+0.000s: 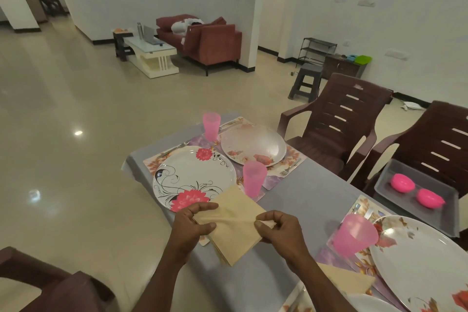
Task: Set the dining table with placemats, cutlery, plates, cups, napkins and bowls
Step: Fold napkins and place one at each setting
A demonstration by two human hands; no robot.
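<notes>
Over the near edge of the grey-clothed table I hold a stack of beige napkins. My left hand grips its left corner. My right hand pinches the right corner of the top napkin. A flowered plate on a placemat lies just beyond, with a pink cup beside it. Another plate and pink cup stand at the far end. At the right lie a third plate, a pink cup and a folded napkin.
A grey tray with two pink bowls rests on a brown chair at the right. A second brown chair stands behind the table, and another chair is at the lower left. Forks lie by the far plates.
</notes>
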